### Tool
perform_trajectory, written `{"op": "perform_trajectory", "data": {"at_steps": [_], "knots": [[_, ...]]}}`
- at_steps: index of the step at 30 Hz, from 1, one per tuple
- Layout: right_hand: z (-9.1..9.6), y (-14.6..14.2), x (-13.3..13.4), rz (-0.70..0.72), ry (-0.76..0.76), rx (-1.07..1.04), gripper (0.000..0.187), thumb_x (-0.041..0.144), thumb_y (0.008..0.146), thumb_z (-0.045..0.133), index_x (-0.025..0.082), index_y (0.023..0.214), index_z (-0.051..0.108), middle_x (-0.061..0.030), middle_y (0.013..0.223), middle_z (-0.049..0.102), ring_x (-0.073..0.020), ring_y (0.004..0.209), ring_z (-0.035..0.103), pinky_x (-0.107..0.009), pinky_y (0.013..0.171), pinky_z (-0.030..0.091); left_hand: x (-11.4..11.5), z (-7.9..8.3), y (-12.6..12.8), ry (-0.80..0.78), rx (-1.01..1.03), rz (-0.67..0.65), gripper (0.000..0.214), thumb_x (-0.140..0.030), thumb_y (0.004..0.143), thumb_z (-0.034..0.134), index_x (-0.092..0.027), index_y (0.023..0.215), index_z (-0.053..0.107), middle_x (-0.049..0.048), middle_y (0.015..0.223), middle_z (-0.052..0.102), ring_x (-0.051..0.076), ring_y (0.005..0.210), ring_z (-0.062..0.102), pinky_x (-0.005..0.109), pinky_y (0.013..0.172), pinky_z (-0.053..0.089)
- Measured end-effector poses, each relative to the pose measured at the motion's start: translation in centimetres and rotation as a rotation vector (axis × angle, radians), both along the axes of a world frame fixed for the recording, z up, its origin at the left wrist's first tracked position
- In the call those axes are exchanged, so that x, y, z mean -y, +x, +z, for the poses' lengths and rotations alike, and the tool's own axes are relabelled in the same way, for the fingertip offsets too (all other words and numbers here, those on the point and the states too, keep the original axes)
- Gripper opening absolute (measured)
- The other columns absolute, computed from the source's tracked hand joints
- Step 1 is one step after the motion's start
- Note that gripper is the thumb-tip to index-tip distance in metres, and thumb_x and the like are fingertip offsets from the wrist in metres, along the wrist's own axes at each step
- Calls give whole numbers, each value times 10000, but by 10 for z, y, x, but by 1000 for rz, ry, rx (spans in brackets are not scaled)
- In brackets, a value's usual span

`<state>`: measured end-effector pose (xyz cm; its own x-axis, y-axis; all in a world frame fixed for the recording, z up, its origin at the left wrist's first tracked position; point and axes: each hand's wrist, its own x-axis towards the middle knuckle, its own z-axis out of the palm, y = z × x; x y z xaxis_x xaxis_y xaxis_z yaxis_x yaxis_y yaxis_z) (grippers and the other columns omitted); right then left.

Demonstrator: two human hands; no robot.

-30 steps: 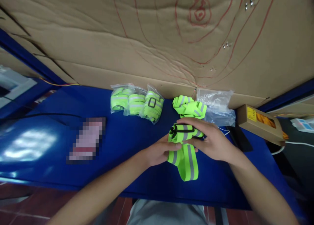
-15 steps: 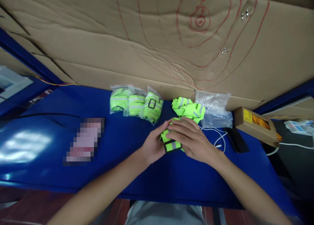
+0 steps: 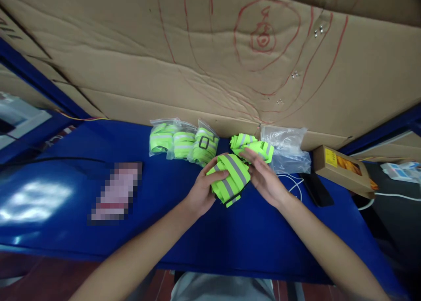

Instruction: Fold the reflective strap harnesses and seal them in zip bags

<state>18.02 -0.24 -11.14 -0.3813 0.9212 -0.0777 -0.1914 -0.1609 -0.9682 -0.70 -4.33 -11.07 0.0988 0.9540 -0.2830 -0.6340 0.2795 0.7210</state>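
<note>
Left hand [image 3: 203,188] is clamping its grip around the folded neon strap [image 3: 231,177]; right hand [image 3: 265,178] is hovering, fingers apart from palm, at three o'clock; bagged straps [image 3: 184,145] are sitting toward ten.

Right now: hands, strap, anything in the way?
Left hand gripping folded neon-green fabric strap with grey stripes. Right hand open beside it, contact unclear. Possibly in the way: unbagged striped neon-green fabric bundle behind right hand.

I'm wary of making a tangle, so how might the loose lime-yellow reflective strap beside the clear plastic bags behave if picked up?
The loose reflective strap is probably floppy, since it lies in slack, uneven folds. It looks light, being thin, flat webbing. With no bag visible around it, it might unfold if lifted by one end.
</note>
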Motion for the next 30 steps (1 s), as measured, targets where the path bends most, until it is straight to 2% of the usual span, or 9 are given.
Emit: {"op": "perform_trajectory", "data": {"at_steps": [3, 7, 10, 15, 21, 24, 27, 28, 30], "knots": [[-4, -7, 6, 158, -249, -58, 659, 596, 780, 822, 207, 1289, 669, -103, 1284, 726, -269, 1143, 701, -384, 970, 558, 6, -1, 1, 242, -289, 64, 567, -212, 733, 849, -257, 1263, 652, 17, 1128, 733, 217, 973, 706, 300, 855, 552], [-8, -2, 19, 132, -243, -40, 508, 364, 751, 908, 211, 1201, 727, -44, 1107, 782, -206, 1023, 722, -282, 886, 537, 9, -7, 2, 639, -679, 43, 463, -176, 846, 760, -250, 1278, 612, 58, 1373, 669, 250, 1244, 639, 344, 1072, 476], [-15, 8, 27, 110, -223, -51, 548, 356, 765, 906, 234, 1259, 704, -41, 1126, 781, -216, 1054, 715, -305, 927, 528, 12, -11, 3, 698, -704, -76, 460, -189, 896, 711, -246, 1330, 570, 89, 1444, 634, 269, 1297, 622, 372, 1098, 468], [-27, 17, 44, 149, -320, -141, 538, 403, 740, 915, 210, 1203, 720, -71, 1079, 786, -266, 1043, 728, -379, 948, 538, 25, -14, 11, 643, -592, -169, 438, -249, 923, 714, -243, 1337, 571, 108, 1433, 635, 287, 1290, 627, 397, 1091, 486], [-33, 28, 72, 198, -454, -316, 647, 414, 567, 1004, 237, 1127, 733, -63, 1004, 791, -276, 993, 753, -325, 803, 576, 38, -8, 20, 958, -689, -339, 607, -184, 887, 749, -321, 1431, 517, 106, 1521, 560, 291, 1402, 547, 414, 1147, 451], [-26, 34, 71, 53, -433, -276, 580, 461, 648, 966, 222, 1123, 734, -76, 1006, 797, -279, 961, 765, -352, 813, 591, 24, -2, 22, 1000, -732, -407, 759, -291, 879, 796, -329, 1534, 416, 119, 1634, 427, 309, 1510, 415, 441, 1229, 360], [-24, 44, 55, -177, -289, -169, 506, 489, 756, 895, 202, 1145, 744, -97, 1054, 803, -294, 953, 770, -425, 896, 598, -13, 6, 30, 971, -778, -348, 673, -387, 1011, 598, -266, 1607, 308, 133, 1690, 326, 287, 1566, 315, 456, 1289, 239], [-25, 49, 48, -268, -204, -118, 507, 479, 761, 893, 199, 1157, 747, -101, 1087, 802, -302, 978, 766, -442, 932, 592, -30, 8, 35, 935, -828, -281, 596, -395, 1044, 514, -231, 1591, 344, 140, 1674, 355, 278, 1563, 318, 451, 1290, 229], [-29, 60, 33, -466, -25, -10, 534, 456, 755, 897, 190, 1193, 746, -108, 1159, 791, -317, 1050, 750, -466, 1005, 568, -67, 10, 50, 757, -1063, -109, 479, -417, 1038, 510, -227, 1477, 505, 118, 1547, 529, 259, 1469, 447, 419, 1254, 290]]}}
